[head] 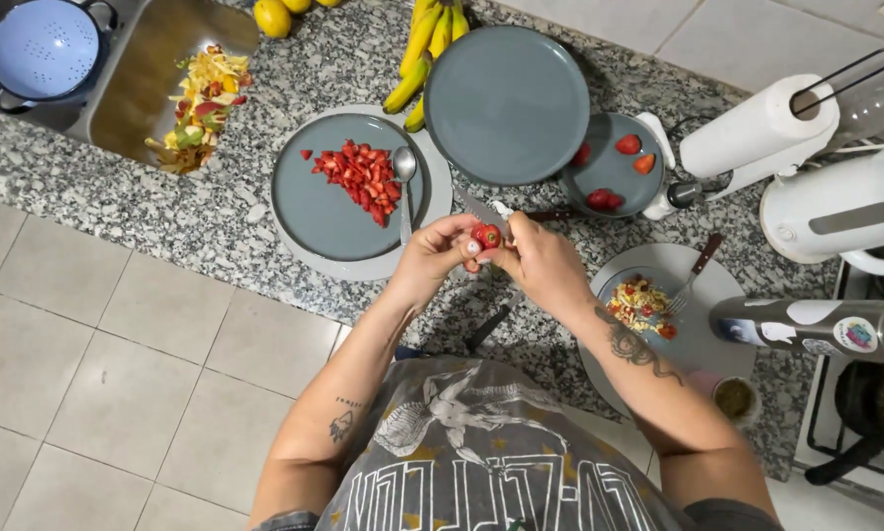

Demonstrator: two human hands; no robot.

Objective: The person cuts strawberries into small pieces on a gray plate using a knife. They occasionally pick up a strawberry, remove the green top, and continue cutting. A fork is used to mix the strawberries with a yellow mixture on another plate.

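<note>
Both forearms angle in from the near edge and meet over the granite counter (265, 211). The left hand (430, 258) pinches a red strawberry (487, 236) between its curled fingertips. The right hand (545, 261), fingers closed round a knife (481, 208), sets the blade against the fruit. Just beyond, to the left, a grey plate (314, 211) holds chopped strawberry pieces (363, 179) and a spoon (404, 182).
</note>
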